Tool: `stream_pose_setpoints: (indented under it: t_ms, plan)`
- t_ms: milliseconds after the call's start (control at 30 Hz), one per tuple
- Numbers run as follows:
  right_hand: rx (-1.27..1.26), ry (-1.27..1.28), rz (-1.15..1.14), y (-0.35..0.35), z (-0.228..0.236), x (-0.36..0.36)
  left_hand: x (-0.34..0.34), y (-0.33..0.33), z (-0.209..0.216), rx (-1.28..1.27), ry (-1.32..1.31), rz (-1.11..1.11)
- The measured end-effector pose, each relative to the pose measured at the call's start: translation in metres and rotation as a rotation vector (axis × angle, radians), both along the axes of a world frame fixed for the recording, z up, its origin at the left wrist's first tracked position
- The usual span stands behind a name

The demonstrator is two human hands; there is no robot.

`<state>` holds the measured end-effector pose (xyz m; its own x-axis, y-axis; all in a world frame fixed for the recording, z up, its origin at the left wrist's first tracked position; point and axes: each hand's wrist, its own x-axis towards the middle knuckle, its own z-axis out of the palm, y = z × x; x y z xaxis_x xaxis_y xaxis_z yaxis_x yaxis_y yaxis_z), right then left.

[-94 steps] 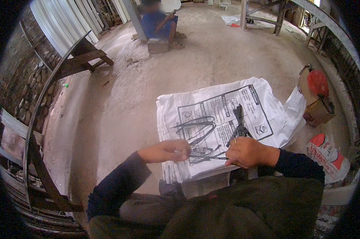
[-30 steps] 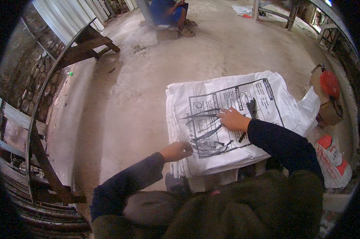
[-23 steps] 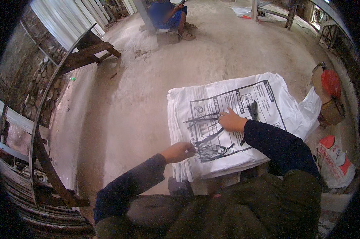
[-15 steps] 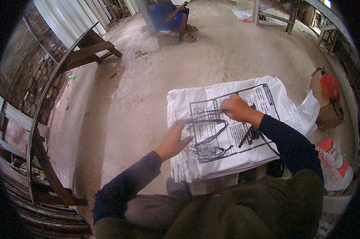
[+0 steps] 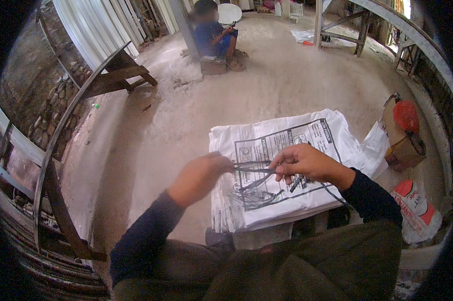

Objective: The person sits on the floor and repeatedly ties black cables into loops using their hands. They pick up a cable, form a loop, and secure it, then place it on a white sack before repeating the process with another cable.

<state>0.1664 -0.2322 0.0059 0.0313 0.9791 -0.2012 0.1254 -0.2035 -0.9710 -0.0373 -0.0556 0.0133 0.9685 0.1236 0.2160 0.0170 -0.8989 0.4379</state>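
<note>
Black strips (image 5: 256, 170), thin and flat, are at the centre of the frame, spanning the gap between the two hands above a stack of white sacks (image 5: 348, 143). The left hand (image 5: 199, 176) has its fingers closed on the strips' left end. The right hand (image 5: 309, 163) pinches them between thumb and fingers, the other fingers partly curled.

Handling, as judged: very light, pliable and springy, likely smooth enough to slide in a loose pinch, and unlikely to break under ordinary tension. Best hold is close to the ends, with the strands squared together; a mid-length hold would let the ends fan out.

Nearby: a tangle of dark strands (image 5: 259, 197) lies on the sacks just below the held span and could catch on it. Short black pieces (image 5: 297, 183) lie beneath the right hand. A dark cord (image 5: 337, 195) runs from near there toward the right sleeve. The top sack is creased, so thin strands may be hard to pick up from it.

Farther out: at right, a cardboard box (image 5: 409, 154) with a red object (image 5: 406, 116) against it, and below that a red-and-white bag (image 5: 416, 210). At upper left, a wooden trestle (image 5: 118, 78); at top centre, a seated person (image 5: 211, 44). None of these obstructs the hands.
</note>
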Motion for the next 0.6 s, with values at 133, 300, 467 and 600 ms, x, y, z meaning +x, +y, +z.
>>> stream_pose_setpoints:
  t_ms: [133,300,467,600]
  plan:
    - [-0.096,0.097,0.042,-0.03,0.008,0.003,-0.02,0.008,0.021,0.079,0.087,0.189]
    - [-0.162,0.089,0.106,-0.058,0.009,-0.002,-0.033,0.01,0.03,0.384,0.086,0.237]
    - [-0.109,0.138,-0.055,-0.073,0.022,-0.015,-0.028,-0.026,0.045,0.495,-0.158,0.373]
    - [-0.001,0.172,-0.235,-0.072,0.021,-0.041,-0.03,-0.079,0.044,-0.48,0.213,0.005]
